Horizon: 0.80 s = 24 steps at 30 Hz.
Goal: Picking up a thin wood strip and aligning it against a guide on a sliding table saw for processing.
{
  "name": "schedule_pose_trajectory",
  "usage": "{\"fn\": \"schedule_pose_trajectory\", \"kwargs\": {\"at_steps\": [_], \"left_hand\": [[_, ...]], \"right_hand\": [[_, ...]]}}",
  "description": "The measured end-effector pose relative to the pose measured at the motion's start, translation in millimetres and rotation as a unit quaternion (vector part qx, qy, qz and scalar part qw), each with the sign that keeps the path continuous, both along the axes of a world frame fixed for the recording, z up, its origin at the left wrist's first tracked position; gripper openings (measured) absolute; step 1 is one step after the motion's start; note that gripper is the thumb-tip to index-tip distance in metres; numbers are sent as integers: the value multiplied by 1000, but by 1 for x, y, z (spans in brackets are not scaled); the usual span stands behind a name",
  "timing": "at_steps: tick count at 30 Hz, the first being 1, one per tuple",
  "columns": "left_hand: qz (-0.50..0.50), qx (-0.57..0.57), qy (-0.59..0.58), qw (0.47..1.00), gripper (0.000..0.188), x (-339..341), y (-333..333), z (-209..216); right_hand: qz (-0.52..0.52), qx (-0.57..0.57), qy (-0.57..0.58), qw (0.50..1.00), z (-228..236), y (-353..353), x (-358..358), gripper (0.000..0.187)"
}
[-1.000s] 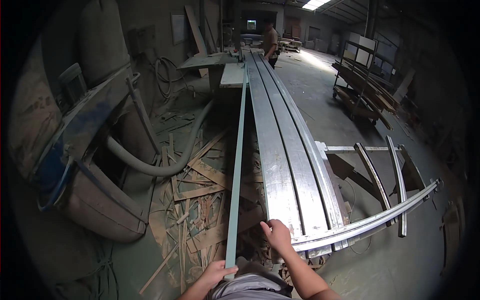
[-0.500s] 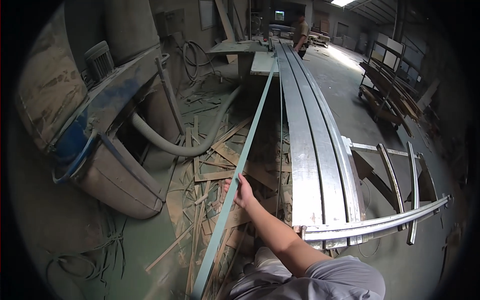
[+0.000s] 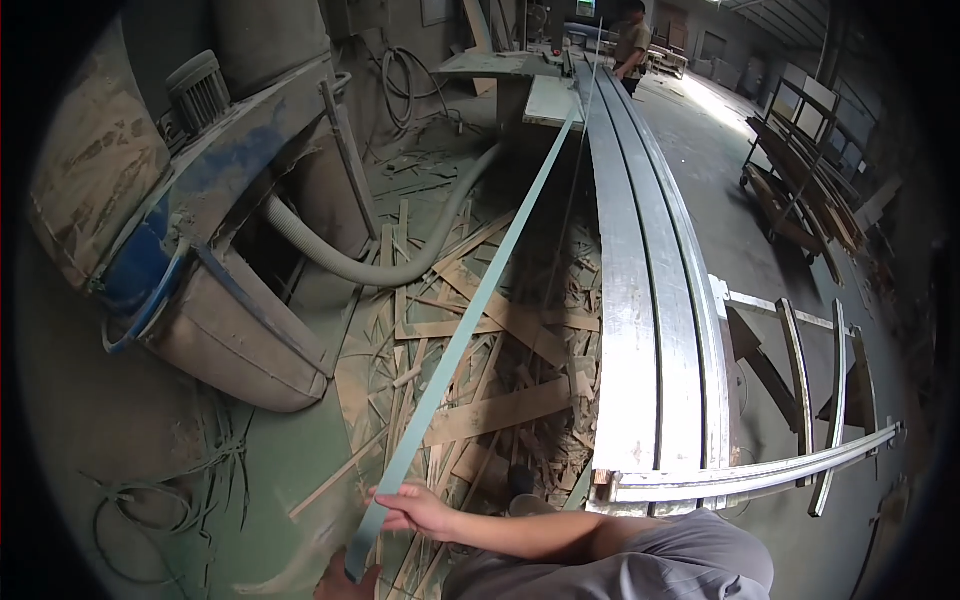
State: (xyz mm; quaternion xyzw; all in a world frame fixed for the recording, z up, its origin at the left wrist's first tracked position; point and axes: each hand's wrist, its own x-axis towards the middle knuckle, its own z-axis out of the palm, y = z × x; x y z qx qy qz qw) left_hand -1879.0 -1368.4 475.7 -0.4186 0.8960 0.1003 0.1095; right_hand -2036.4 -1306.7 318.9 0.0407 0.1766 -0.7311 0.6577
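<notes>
Nearest you, your left hand (image 3: 345,582) sits at the bottom edge under the near end of the long pale green strip (image 3: 455,345); only part of it shows, so you cannot tell whether its fingers wrap the strip or merely prop it. Just above, your right hand (image 3: 418,508) reaches across your body and lies on the strip's right edge, fingers stretched along it and thumb tucked beneath, a loose pinch on the strip rather than a clenched fist. The strip hangs off to the left of the sliding table rails (image 3: 655,330), over the scrap offcuts (image 3: 480,390) littering the green floor (image 3: 130,440), so by the look of it the length is already free of the machine and in your hands, but not yet laid down anywhere. To your left stand the dust collector (image 3: 190,220) and its ribbed hose (image 3: 400,262). The strip's far end runs up toward the saw table (image 3: 550,98), where another person (image 3: 630,40) stands, probably beside that end, though it is too small to be sure. On the right, a cart of boards (image 3: 800,180) waits well apart.
</notes>
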Motion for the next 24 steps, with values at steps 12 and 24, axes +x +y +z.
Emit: {"fn": "schedule_pose_trajectory", "kwargs": {"at_steps": [12, 24], "left_hand": [[140, -4, -74, 987, 35, 128, 37, 30], [120, 8, 204, 972, 20, 307, 81, -34]], "right_hand": [[-404, 72, -25, 912, -121, 25, -302, 56], [-493, 2, 158, 855, 65, 66, -336, 39]]}}
